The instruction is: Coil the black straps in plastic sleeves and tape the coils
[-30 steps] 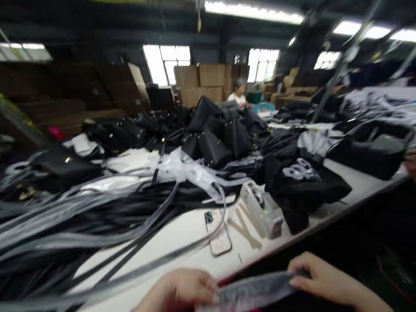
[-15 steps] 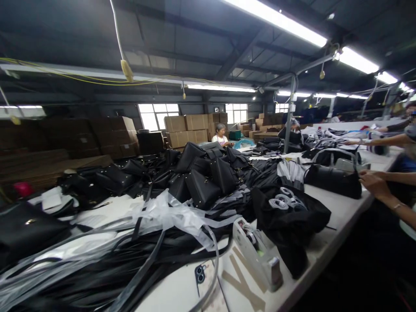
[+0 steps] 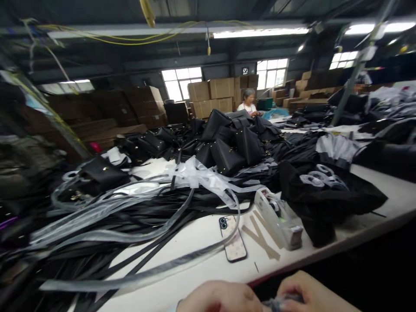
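At the bottom edge, my left hand (image 3: 221,297) and my right hand (image 3: 308,292) are close together, fingers closed. Between them shows a small greyish, shiny bundle (image 3: 277,303), partly covered by the fingers and cut off by the frame; its kind is unclear. Both hands are in front of the table edge. Just beyond them a phone in a patterned case (image 3: 235,245) lies flat, with a plastic-wrapped strap (image 3: 182,260) crossing it. Many long black straps (image 3: 156,203) spread over the left of the table.
A narrow white box (image 3: 289,236) with small items stands beside brown paper strips (image 3: 260,238). Black fabric (image 3: 334,197) holding white coils lies to the right. Behind is a heap of black handbags (image 3: 224,147). A person (image 3: 247,104) sits farther back near cartons (image 3: 212,89).
The view has turned right and tilted down. Both my hands have come into view at the bottom with the greyish bundle. The co-worker's hands at the right have left the view.
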{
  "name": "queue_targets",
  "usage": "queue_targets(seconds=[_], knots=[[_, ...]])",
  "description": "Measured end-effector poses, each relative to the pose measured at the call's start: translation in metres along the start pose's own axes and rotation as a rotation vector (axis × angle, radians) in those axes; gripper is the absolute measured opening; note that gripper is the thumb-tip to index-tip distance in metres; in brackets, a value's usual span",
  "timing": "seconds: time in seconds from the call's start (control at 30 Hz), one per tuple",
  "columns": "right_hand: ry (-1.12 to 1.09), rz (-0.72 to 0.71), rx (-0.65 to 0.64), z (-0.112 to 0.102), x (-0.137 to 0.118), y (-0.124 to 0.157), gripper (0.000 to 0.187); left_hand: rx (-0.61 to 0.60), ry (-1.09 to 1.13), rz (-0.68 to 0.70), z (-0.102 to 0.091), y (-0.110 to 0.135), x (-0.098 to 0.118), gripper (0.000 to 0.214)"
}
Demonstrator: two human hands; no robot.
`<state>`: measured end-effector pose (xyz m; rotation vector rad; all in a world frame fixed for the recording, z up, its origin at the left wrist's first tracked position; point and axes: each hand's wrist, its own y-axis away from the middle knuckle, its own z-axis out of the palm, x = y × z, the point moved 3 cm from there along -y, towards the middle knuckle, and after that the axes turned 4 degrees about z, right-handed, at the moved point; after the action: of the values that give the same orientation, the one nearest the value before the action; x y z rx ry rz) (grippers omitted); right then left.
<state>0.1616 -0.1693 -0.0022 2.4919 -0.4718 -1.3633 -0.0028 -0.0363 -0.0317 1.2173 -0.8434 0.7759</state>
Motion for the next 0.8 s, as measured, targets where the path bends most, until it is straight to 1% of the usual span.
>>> queue_targets(seconds=[0.03, 0.1, 0.17, 0.2, 0.23, 0.27, 0.3, 0.33, 0.4, 0.47, 0.5, 0.57, 0.63, 0.67, 0.73, 0.8], knots=[[0.015, 0.004, -0.002, -0.007, 0.006, 0.001, 0.022, -0.004, 0.050, -0.006, 0.001, 0.000, 0.002, 0.045], [0.021, -0.017, -0.010, -0.021, 0.018, 0.000, 0.036, -0.060, 0.224, 0.038, 0.002, 0.003, 0.011, 0.048], [0.010, -0.054, -0.017, -0.031, 0.028, -0.005, 0.047, -0.177, 0.450, 0.145, 0.001, 0.010, 0.026, 0.049], [0.011, -0.071, -0.011, -0.032, 0.031, -0.009, 0.046, -0.229, 0.548, 0.210, -0.001, 0.015, 0.036, 0.050], [0.012, -0.084, -0.002, -0.032, 0.034, -0.012, 0.042, -0.231, 0.624, 0.280, -0.006, 0.019, 0.045, 0.049], [0.010, -0.085, 0.008, -0.030, 0.036, -0.016, 0.037, -0.202, 0.698, 0.347, -0.013, 0.022, 0.054, 0.047], [0.002, -0.074, 0.013, -0.025, 0.037, -0.020, 0.034, -0.142, 0.765, 0.423, -0.021, 0.025, 0.063, 0.041], [-0.011, -0.056, 0.013, -0.018, 0.037, -0.023, 0.038, -0.050, 0.837, 0.509, -0.030, 0.027, 0.072, 0.034], [-0.059, -0.022, -0.023, 0.000, 0.031, -0.027, 0.050, 0.173, 0.966, 0.688, -0.047, 0.028, 0.088, 0.019], [-0.126, -0.045, -0.119, 0.023, 0.016, -0.026, 0.055, 0.376, 1.049, 0.823, -0.060, 0.027, 0.100, 0.021], [-0.164, -0.073, -0.182, 0.034, 0.007, -0.023, 0.056, 0.453, 1.067, 0.862, -0.065, 0.026, 0.105, 0.024], [-0.245, -0.108, -0.299, 0.050, -0.012, -0.015, 0.058, 0.557, 1.071, 0.890, -0.072, 0.024, 0.110, 0.029], [-0.304, -0.117, -0.365, 0.055, -0.026, -0.007, 0.059, 0.586, 1.063, 0.890, -0.077, 0.024, 0.112, 0.032], [-0.316, -0.122, -0.368, 0.054, -0.029, -0.005, 0.059, 0.565, 1.058, 0.888, -0.079, 0.026, 0.112, 0.032], [-0.297, -0.138, -0.304, 0.043, -0.028, -0.005, 0.056, 0.478, 1.031, 0.869, -0.081, 0.032, 0.111, 0.029], [-0.254, -0.131, -0.189, 0.027, -0.016, -0.010, 0.054, 0.423, 0.984, 0.833, -0.082, 0.041, 0.108, 0.024]])
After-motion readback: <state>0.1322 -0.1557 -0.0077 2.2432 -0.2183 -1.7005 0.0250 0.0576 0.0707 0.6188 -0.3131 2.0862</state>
